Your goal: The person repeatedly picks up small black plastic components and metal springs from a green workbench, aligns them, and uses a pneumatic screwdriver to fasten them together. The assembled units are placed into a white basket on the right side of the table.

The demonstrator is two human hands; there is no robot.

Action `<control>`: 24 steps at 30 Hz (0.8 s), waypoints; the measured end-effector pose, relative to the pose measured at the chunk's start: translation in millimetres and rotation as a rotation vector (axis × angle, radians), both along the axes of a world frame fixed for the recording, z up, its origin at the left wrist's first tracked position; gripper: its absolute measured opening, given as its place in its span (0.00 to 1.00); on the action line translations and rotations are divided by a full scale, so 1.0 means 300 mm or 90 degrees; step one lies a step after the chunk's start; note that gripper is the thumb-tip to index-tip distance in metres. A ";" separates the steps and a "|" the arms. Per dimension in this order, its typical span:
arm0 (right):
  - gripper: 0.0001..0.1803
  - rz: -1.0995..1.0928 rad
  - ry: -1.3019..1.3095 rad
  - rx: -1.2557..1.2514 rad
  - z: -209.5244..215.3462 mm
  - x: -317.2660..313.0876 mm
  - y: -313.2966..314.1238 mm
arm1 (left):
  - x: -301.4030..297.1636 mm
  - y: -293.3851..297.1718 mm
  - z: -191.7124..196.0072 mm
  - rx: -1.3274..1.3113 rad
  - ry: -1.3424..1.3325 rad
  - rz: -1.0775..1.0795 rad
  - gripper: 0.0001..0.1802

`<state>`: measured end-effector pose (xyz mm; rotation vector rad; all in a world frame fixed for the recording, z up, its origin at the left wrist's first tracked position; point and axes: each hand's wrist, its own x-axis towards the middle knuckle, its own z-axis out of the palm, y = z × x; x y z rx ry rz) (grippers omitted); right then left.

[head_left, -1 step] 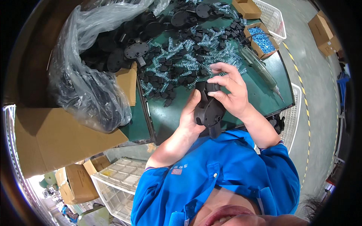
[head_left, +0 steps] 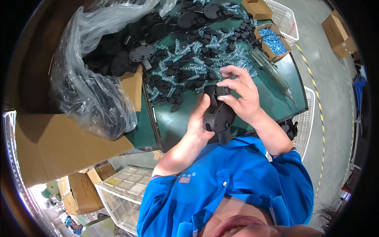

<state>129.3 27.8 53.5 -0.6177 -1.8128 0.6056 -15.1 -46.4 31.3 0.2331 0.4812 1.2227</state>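
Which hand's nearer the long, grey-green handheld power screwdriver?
Right. The right hand is apart from the screwdriver, to its lower left; the left hand is farther off that way.

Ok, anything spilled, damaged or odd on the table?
Nothing looks clearly damaged. Springs lie loose, jumbled with black blocks across the table, which looks untidy beside the boxed blue pieces; spilled or set out so, I can't tell.
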 end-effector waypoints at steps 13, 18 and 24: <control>0.13 -0.019 -0.407 -0.011 0.128 0.184 -0.021 | -0.009 0.060 0.055 0.177 0.494 0.010 0.20; 0.15 -0.084 -0.203 0.001 0.079 0.162 -0.055 | 0.056 0.041 0.063 0.122 0.324 0.041 0.20; 0.11 0.014 -0.244 0.038 -0.063 0.240 0.003 | -0.003 0.104 0.035 0.243 0.659 -0.138 0.21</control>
